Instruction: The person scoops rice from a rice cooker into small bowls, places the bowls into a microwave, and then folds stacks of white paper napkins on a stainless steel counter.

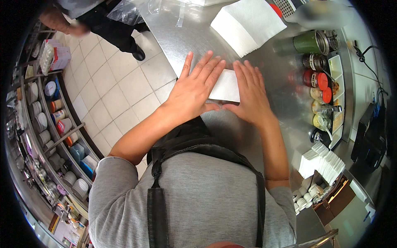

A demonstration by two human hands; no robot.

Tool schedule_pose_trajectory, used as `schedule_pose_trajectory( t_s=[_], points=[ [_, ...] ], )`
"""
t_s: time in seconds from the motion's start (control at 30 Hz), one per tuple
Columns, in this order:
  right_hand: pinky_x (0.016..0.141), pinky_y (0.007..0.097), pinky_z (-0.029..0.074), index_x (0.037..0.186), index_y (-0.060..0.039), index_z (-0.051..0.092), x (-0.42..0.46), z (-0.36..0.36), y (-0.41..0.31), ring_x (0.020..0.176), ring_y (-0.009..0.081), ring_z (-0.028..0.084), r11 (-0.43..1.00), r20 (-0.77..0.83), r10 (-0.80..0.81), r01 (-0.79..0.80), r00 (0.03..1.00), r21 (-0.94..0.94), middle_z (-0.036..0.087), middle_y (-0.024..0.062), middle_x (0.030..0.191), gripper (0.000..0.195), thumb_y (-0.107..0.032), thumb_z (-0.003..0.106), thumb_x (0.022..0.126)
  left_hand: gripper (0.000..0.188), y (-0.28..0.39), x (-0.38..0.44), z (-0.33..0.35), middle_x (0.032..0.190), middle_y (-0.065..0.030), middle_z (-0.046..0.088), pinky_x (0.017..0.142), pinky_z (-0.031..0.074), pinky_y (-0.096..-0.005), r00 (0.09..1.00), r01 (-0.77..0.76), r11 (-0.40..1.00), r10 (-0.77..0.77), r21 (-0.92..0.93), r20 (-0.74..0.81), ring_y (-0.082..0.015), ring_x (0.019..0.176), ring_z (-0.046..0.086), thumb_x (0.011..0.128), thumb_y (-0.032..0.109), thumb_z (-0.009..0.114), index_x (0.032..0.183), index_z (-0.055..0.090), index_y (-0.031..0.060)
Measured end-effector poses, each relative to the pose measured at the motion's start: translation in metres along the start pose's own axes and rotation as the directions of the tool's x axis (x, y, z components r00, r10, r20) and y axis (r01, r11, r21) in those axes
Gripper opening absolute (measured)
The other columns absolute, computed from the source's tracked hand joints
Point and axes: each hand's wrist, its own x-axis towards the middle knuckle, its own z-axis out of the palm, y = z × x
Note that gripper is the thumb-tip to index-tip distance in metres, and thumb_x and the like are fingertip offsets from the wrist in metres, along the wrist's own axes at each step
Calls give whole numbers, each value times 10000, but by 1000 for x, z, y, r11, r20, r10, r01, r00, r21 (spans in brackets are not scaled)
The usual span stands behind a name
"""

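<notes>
A folded white paper napkin [225,87] lies on the stainless steel counter [242,139] in front of me. My left hand [198,85] is laid flat over its left side, palm down with the fingers spread. My right hand [250,93] rests along its right edge, fingers stretched out and nearly together. Both thumbs point inward and almost meet below the napkin. Neither hand grips anything. Just beyond my fingertips sits a stack of larger white paper napkins [248,26].
Jars with red lids [322,81], a green container [310,42] and a sectioned condiment tray [338,93] line the right side. Folded napkins [322,162] stand at lower right. A person [108,28] stands at upper left, near shelves of bowls and tubs [59,117].
</notes>
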Motion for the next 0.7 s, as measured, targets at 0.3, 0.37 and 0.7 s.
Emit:
schedule_pose_trajectory(
  t_s=[0.3, 0.37, 0.7],
  points=[
    [1218, 584, 79, 1540, 26, 274, -8, 51, -1, 1524, 415, 119, 985, -17, 29, -32, 999, -172, 216, 252, 1612, 884, -501, 575, 896, 907, 28, 1, 55, 1603, -258, 245, 1239, 147, -472, 995, -97, 981, 89, -170, -50, -360, 1513, 210, 910, 514, 570, 1528, 261, -73],
    [1217, 586, 76, 1540, 29, 271, -7, 63, 4, 1522, 416, 124, 984, -8, 51, -52, 999, -173, 217, 254, 1611, 898, -509, 577, 889, 877, 19, 3, 64, 1601, -248, 259, 1239, 154, -468, 996, -78, 987, 70, -138, -64, -350, 1509, 227, 924, 503, 560, 1524, 276, -70],
    [1200, 618, 61, 1536, 55, 242, -7, 61, 2, 1514, 432, 137, 996, -61, 50, -54, 997, -66, 217, 245, 1615, 1078, -512, 743, 768, 743, -15, -5, 67, 1582, -192, 336, 1229, 190, -479, 996, 30, 1000, -29, 5, -86, -337, 1485, 288, 964, 445, 545, 1515, 341, -12]
  ],
)
